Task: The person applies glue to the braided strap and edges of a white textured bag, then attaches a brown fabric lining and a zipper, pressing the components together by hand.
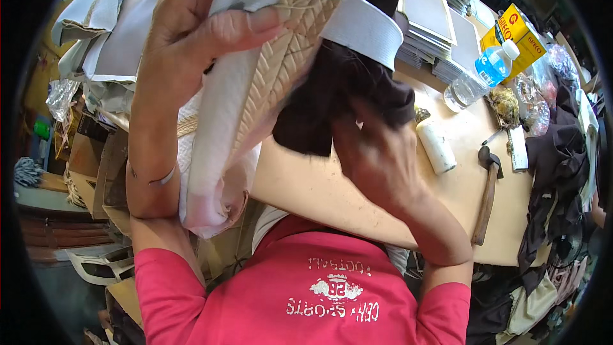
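High in front of me, my left hand (pixel 198 41) is closed round a beige braided piece (pixel 287 48) with a soft white layer along its edge, the thumb pressing on it. A white band (pixel 367 29), which looks like elastic, crosses the piece and sticks out to the right. Dark brown cloth (pixel 319 99) hangs beneath this band. My right hand (pixel 383 153) is at the lower right of the cloth, its fingers pinched into the folds and partly hidden and blurred. The white layer trails down past my left forearm to a rounded, curled end (pixel 214 211).
On the tan table (pixel 306 176) to the right are a white bottle-shaped container (pixel 437 147), a hammer (pixel 488 198), a clear plastic bottle (pixel 479 76) and a yellow box (pixel 514 38). Stacked grey-white sheets (pixel 428 16) stand behind. Dark cloth (pixel 555 166) heaps at the right edge.
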Demonstrator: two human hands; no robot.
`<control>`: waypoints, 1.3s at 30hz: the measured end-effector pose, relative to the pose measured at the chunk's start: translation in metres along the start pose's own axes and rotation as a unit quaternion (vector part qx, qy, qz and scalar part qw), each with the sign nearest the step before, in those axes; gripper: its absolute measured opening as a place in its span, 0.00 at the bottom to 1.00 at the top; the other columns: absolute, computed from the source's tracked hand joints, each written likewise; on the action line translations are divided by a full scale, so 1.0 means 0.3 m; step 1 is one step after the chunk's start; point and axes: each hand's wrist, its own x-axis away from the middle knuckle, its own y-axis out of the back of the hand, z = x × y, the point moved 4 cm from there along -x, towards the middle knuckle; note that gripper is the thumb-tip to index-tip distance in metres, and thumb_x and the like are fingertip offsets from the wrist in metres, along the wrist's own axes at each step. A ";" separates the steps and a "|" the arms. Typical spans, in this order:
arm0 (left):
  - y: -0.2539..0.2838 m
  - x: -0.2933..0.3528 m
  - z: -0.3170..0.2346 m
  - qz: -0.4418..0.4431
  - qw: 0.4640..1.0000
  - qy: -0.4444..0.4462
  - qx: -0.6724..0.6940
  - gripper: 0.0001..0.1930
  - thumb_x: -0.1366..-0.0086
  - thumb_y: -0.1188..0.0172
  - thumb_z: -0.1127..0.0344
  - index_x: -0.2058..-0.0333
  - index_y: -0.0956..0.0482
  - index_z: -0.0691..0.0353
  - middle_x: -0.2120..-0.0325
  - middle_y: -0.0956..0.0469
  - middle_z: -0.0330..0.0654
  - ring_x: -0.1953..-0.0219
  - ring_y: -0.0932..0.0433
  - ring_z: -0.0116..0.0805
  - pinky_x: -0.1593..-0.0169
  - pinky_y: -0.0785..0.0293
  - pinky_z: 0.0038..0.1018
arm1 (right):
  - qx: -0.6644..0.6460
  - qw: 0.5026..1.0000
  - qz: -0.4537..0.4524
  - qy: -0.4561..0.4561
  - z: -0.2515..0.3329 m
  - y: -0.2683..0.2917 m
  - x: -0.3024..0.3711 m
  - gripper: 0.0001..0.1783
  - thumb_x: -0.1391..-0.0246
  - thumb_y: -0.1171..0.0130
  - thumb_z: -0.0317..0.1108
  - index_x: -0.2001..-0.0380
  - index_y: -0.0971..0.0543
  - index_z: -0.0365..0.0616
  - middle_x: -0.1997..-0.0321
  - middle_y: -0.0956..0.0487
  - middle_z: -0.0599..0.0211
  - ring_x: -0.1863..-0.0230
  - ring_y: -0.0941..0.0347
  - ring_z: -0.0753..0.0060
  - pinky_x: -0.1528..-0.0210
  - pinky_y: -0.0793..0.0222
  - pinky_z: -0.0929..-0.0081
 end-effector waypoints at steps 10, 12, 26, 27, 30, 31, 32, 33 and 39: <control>-0.075 0.037 -0.181 0.138 0.986 0.010 0.096 0.22 0.52 0.45 0.70 0.56 0.35 0.69 0.68 0.28 0.44 0.67 0.27 0.27 0.62 0.30 0.18 | -0.092 0.990 -0.061 0.093 0.096 0.059 0.028 0.16 0.70 0.35 0.36 0.73 0.25 0.42 0.70 0.28 0.60 0.69 0.29 0.65 0.70 0.33 0.73; -0.115 0.035 -0.159 0.159 0.975 0.081 0.129 0.20 0.51 0.45 0.70 0.58 0.34 0.69 0.70 0.27 0.43 0.69 0.26 0.26 0.64 0.30 0.17 | -0.119 0.990 -0.025 0.066 0.060 0.074 0.058 0.13 0.69 0.38 0.30 0.74 0.26 0.42 0.72 0.27 0.61 0.71 0.29 0.65 0.70 0.34 0.73; -0.265 0.059 0.027 0.343 0.889 0.284 0.105 0.11 0.51 0.42 0.69 0.68 0.30 0.65 0.78 0.31 0.32 0.76 0.34 0.15 0.72 0.38 0.12 | -0.344 0.864 -0.027 -0.366 -0.181 0.264 0.300 0.09 0.62 0.45 0.20 0.72 0.27 0.40 0.73 0.26 0.69 0.72 0.31 0.79 0.70 0.37 0.81; -0.267 0.062 0.023 0.329 0.889 0.300 0.107 0.12 0.55 0.40 0.68 0.72 0.32 0.63 0.79 0.34 0.32 0.77 0.35 0.15 0.73 0.40 0.12 | -0.263 0.876 -0.022 -0.404 -0.224 0.264 0.335 0.09 0.61 0.46 0.20 0.71 0.27 0.39 0.71 0.26 0.69 0.70 0.31 0.79 0.69 0.38 0.81; -0.256 0.065 0.045 0.351 0.904 0.221 0.099 0.12 0.53 0.38 0.68 0.71 0.31 0.63 0.79 0.32 0.32 0.77 0.35 0.15 0.74 0.39 0.13 | -0.215 0.877 -0.046 -0.426 -0.259 0.240 0.360 0.09 0.59 0.47 0.22 0.70 0.28 0.39 0.69 0.27 0.66 0.68 0.32 0.73 0.67 0.38 0.80; -0.257 0.073 0.055 0.353 0.901 0.223 0.114 0.12 0.53 0.38 0.68 0.73 0.33 0.63 0.78 0.32 0.32 0.76 0.35 0.16 0.73 0.39 0.14 | -0.145 0.911 -0.007 -0.385 -0.247 0.234 0.333 0.09 0.59 0.47 0.24 0.69 0.28 0.39 0.68 0.27 0.64 0.67 0.32 0.69 0.65 0.38 0.78; -0.260 0.081 0.063 0.355 0.898 0.225 0.129 0.12 0.54 0.38 0.69 0.75 0.34 0.62 0.76 0.32 0.33 0.75 0.35 0.16 0.72 0.39 0.14 | -0.074 0.937 0.032 -0.339 -0.240 0.224 0.313 0.10 0.58 0.46 0.25 0.68 0.28 0.40 0.67 0.28 0.62 0.67 0.32 0.65 0.64 0.38 0.76; -0.260 0.088 0.067 0.368 0.890 0.228 0.143 0.14 0.54 0.37 0.69 0.78 0.37 0.61 0.74 0.32 0.35 0.73 0.36 0.17 0.70 0.40 0.15 | -0.077 0.937 0.033 -0.340 -0.251 0.210 0.309 0.10 0.58 0.46 0.25 0.68 0.28 0.40 0.67 0.28 0.62 0.67 0.32 0.65 0.64 0.38 0.76; -0.271 0.103 0.037 0.393 0.898 0.187 0.072 0.16 0.57 0.37 0.74 0.77 0.39 0.61 0.68 0.30 0.45 0.59 0.35 0.30 0.58 0.39 0.23 | 0.238 0.877 0.242 -0.340 -0.306 0.190 0.355 0.18 0.57 0.45 0.32 0.60 0.30 0.40 0.56 0.30 0.58 0.58 0.32 0.63 0.56 0.38 0.71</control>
